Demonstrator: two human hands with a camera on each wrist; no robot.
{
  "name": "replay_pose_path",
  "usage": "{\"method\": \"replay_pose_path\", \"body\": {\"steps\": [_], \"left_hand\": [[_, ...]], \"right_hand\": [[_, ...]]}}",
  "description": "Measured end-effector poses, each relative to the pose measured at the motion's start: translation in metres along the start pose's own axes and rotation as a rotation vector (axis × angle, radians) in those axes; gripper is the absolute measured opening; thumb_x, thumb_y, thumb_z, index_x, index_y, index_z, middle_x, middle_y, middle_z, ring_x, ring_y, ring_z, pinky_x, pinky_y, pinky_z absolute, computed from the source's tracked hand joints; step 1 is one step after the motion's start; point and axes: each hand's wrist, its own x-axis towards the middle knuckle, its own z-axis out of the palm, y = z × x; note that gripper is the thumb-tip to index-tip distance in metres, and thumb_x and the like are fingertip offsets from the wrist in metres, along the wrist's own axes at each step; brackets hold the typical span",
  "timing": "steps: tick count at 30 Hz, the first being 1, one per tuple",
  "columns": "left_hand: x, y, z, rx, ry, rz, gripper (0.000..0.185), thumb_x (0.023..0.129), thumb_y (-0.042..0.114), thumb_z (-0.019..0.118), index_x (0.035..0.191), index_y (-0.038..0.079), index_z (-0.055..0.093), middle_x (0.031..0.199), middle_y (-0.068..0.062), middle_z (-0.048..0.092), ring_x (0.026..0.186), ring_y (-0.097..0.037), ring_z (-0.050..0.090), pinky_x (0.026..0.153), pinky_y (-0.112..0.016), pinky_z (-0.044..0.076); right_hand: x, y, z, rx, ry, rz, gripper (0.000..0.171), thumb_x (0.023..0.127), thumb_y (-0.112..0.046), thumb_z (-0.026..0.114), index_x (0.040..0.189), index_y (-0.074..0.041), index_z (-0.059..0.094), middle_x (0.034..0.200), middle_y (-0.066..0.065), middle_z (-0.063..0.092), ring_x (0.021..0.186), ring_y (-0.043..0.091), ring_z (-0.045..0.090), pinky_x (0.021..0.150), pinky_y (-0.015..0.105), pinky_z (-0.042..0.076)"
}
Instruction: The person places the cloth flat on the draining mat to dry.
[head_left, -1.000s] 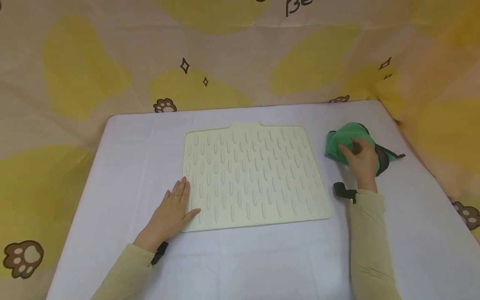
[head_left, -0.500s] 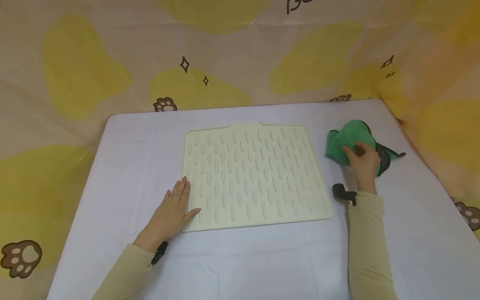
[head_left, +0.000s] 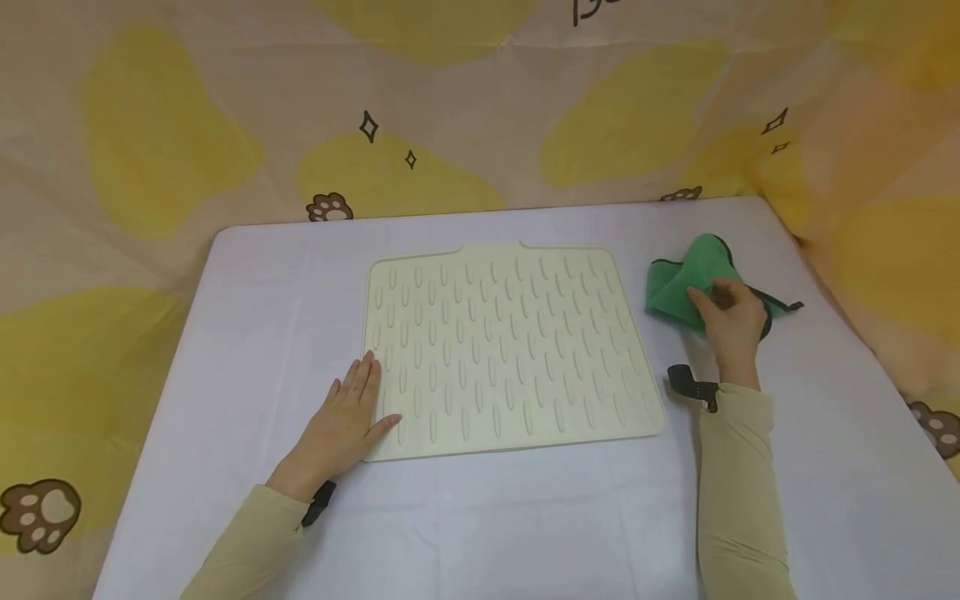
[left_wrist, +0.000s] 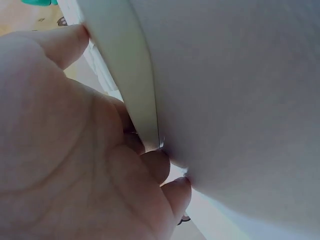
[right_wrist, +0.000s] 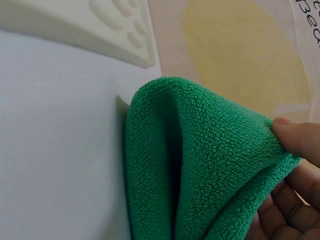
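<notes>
A cream ribbed rubber mat (head_left: 502, 350) lies flat in the middle of the white table (head_left: 247, 275). My left hand (head_left: 348, 412) rests flat on the mat's near left corner, fingers straight; the left wrist view shows the mat's edge (left_wrist: 132, 75) against the palm. To the right of the mat, my right hand (head_left: 727, 321) pinches a bunched green cloth (head_left: 686, 279) and holds its top fold raised off the table. In the right wrist view the fingertips (right_wrist: 295, 137) grip the cloth's fleecy fold (right_wrist: 200, 160), with the mat's corner (right_wrist: 107, 30) behind.
A yellow-and-peach patterned fabric (head_left: 480, 108) with paw prints hangs behind and around the table. Black wrist straps (head_left: 690, 385) sit on both cuffs. White tabletop shows to the left, front and right of the mat.
My right hand has closed on the green cloth and lifted its fold slightly up and to the left. The left hand and the mat have stayed still.
</notes>
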Motion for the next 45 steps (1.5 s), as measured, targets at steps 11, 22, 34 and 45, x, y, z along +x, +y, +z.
{"method": "replay_pose_path", "body": {"steps": [11,22,34,45], "left_hand": [[-0.001,0.001,-0.001,0.010,0.018,0.009,0.079,0.097,0.039,0.050,0.143,-0.014,0.015,0.152,-0.028,0.007,0.140,-0.041,0.009,0.107,-0.060,0.018],[-0.001,0.003,-0.003,0.010,0.022,0.006,0.078,0.097,0.038,0.050,0.143,-0.014,0.015,0.152,-0.028,0.009,0.140,-0.041,0.010,0.107,-0.059,0.018],[-0.001,0.002,-0.001,0.004,0.004,0.001,0.079,0.097,0.039,0.049,0.144,-0.014,0.014,0.153,-0.027,0.006,0.140,-0.041,0.008,0.108,-0.058,0.017],[-0.002,0.001,-0.001,0.015,0.010,0.007,0.078,0.097,0.039,0.049,0.143,-0.014,0.015,0.152,-0.028,0.007,0.140,-0.041,0.009,0.108,-0.058,0.017]], "right_hand": [[-0.003,-0.013,-0.002,0.096,-0.004,0.024,0.033,0.084,-0.014,0.072,0.110,0.007,0.064,0.083,-0.015,0.055,0.079,0.000,0.051,0.068,0.015,0.041],[-0.003,-0.022,-0.006,0.192,0.006,0.033,0.019,0.083,-0.011,0.072,0.100,-0.002,0.068,0.081,-0.014,0.059,0.079,0.004,0.054,0.069,0.017,0.042],[-0.008,-0.040,-0.010,0.289,0.026,0.017,0.016,0.083,-0.009,0.073,0.098,-0.004,0.070,0.082,-0.011,0.062,0.080,0.007,0.057,0.070,0.019,0.043],[-0.014,-0.053,-0.012,0.413,0.023,0.020,0.013,0.080,-0.002,0.074,0.092,-0.006,0.072,0.080,-0.007,0.065,0.077,0.009,0.057,0.068,0.019,0.044]]}}
